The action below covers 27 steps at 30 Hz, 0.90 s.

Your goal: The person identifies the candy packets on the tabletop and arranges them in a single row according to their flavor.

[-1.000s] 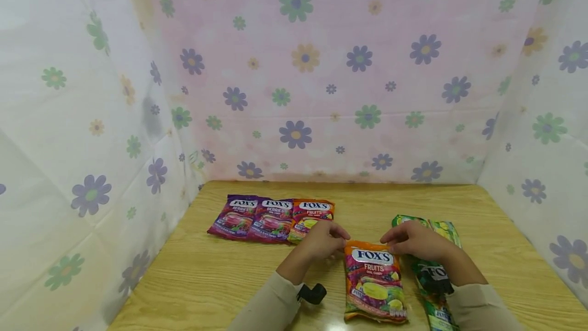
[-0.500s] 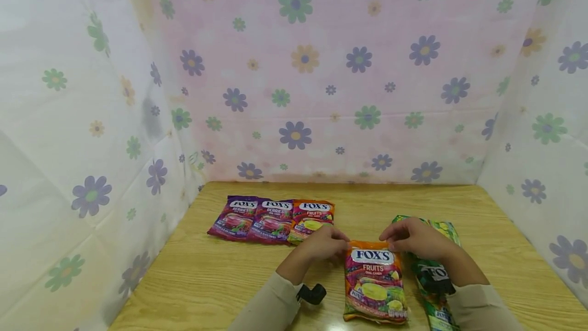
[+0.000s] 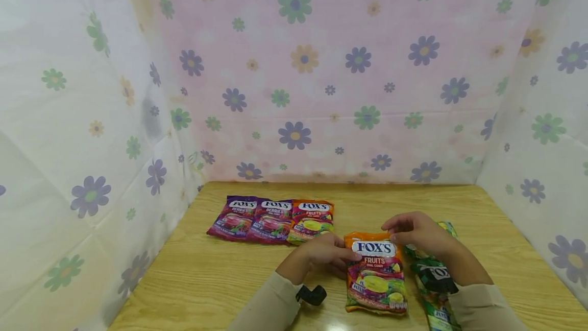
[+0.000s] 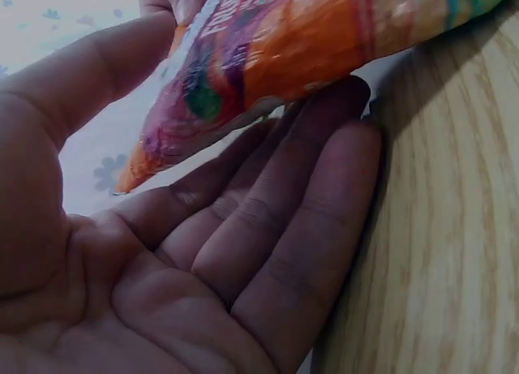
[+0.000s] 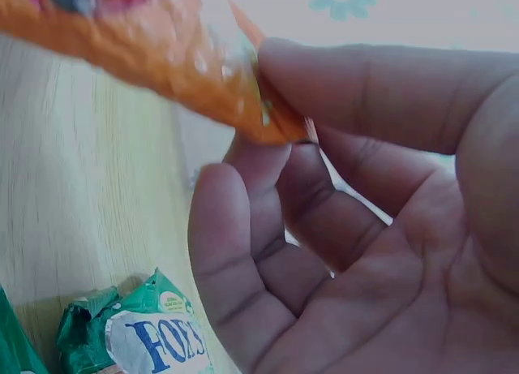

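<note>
A Fox's Fruits candy bag [image 3: 375, 277] with an orange top edge lies between both hands, its upper end lifted off the table. My right hand [image 3: 420, 234] pinches its top right corner between thumb and fingers, as the right wrist view shows at the orange corner [image 5: 276, 118]. At the left edge, my left hand [image 3: 325, 253] holds the bag with its thumb on the front and its fingers underneath. Beneath my right arm lie green Fox's candy bags [image 3: 434, 272], partly hidden; one green bag [image 5: 158, 333] also shows in the right wrist view.
Two purple Berries bags [image 3: 234, 218] and another orange Fruits bag [image 3: 313, 218] lie side by side at the back left of the wooden table [image 3: 220, 280]. Flowered cloth [image 3: 294, 91] walls the table at the back and sides.
My left thumb has moved from the bag's top left corner onto its front, with the fingers underneath. The bag's upper end has risen slightly, and my right hand has shifted up a little.
</note>
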Available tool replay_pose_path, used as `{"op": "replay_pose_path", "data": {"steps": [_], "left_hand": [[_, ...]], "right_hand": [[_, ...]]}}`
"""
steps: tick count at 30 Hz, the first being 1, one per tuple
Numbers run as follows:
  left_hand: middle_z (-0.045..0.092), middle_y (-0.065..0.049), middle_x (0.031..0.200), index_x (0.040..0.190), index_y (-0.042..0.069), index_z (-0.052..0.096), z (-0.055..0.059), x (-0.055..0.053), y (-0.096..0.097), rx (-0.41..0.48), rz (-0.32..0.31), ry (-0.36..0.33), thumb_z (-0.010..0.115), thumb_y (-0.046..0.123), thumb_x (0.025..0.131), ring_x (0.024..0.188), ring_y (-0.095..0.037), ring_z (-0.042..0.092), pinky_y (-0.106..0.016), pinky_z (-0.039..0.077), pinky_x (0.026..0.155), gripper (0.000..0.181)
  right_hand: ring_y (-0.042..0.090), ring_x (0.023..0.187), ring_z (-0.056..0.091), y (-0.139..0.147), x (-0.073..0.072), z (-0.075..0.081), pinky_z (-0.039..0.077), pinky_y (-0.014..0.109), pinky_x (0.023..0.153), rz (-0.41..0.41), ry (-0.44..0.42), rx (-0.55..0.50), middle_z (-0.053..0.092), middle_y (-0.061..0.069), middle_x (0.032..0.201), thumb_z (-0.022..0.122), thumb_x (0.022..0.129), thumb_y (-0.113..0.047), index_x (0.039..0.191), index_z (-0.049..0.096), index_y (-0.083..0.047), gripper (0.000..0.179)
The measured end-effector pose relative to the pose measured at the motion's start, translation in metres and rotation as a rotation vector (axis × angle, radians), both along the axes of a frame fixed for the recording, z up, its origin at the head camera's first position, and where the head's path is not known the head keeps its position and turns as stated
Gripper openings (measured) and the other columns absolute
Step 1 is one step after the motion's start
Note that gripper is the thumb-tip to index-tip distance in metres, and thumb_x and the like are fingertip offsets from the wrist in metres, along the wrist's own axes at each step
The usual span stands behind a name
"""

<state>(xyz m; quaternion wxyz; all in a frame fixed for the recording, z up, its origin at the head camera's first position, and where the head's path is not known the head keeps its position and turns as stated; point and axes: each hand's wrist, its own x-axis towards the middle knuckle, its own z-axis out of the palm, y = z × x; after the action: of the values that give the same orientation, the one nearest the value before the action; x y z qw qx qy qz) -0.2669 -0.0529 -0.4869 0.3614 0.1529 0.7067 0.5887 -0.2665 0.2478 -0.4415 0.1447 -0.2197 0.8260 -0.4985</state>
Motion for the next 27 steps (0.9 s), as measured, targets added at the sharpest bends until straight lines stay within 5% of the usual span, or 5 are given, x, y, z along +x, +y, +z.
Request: {"op": "replay_pose_path", "data": {"steps": [5, 20, 23, 27], "left_hand": [[0.078, -0.012, 0.113, 0.120, 0.005, 0.073, -0.0028, 0.0005, 0.0004, 0.055, -0.002, -0.047, 0.075, 0.024, 0.097, 0.100, -0.029, 0.077, -0.046, 0.064, 0.083, 0.030], [0.079, -0.009, 0.108, 0.116, 0.005, 0.074, -0.0030, -0.0016, -0.0015, 0.029, 0.047, 0.066, 0.077, 0.024, 0.095, 0.096, -0.026, 0.078, -0.042, 0.064, 0.083, 0.028], [0.079, -0.009, 0.111, 0.119, 0.005, 0.074, -0.0020, -0.0020, -0.0027, 0.032, 0.043, 0.096, 0.075, 0.023, 0.096, 0.098, -0.024, 0.077, -0.041, 0.063, 0.086, 0.028], [0.078, -0.009, 0.112, 0.119, 0.004, 0.075, -0.0007, -0.0033, -0.0036, 0.054, 0.052, 0.140, 0.073, 0.021, 0.098, 0.101, -0.022, 0.076, -0.039, 0.062, 0.090, 0.027]], "right_hand": [[0.024, 0.091, 0.064, -0.0003, 0.0000, -0.0001, 0.061, 0.037, 0.079, -0.036, -0.014, -0.009, 0.067, 0.018, 0.106, 0.071, 0.098, -0.015, 0.127, 0.064, 0.007, 0.037], [0.025, 0.094, 0.063, -0.0048, 0.0004, -0.0004, 0.060, 0.039, 0.078, -0.091, -0.049, 0.040, 0.065, 0.016, 0.113, 0.071, 0.099, -0.025, 0.136, 0.058, 0.006, 0.050], [0.024, 0.098, 0.065, -0.0040, 0.0009, -0.0003, 0.061, 0.039, 0.080, -0.066, -0.092, 0.053, 0.066, 0.015, 0.121, 0.071, 0.099, -0.029, 0.140, 0.055, 0.006, 0.056], [0.026, 0.089, 0.067, -0.0018, 0.0019, -0.0006, 0.061, 0.040, 0.075, 0.035, -0.109, 0.081, 0.071, 0.015, 0.111, 0.067, 0.102, -0.029, 0.133, 0.059, 0.009, 0.050]]}}
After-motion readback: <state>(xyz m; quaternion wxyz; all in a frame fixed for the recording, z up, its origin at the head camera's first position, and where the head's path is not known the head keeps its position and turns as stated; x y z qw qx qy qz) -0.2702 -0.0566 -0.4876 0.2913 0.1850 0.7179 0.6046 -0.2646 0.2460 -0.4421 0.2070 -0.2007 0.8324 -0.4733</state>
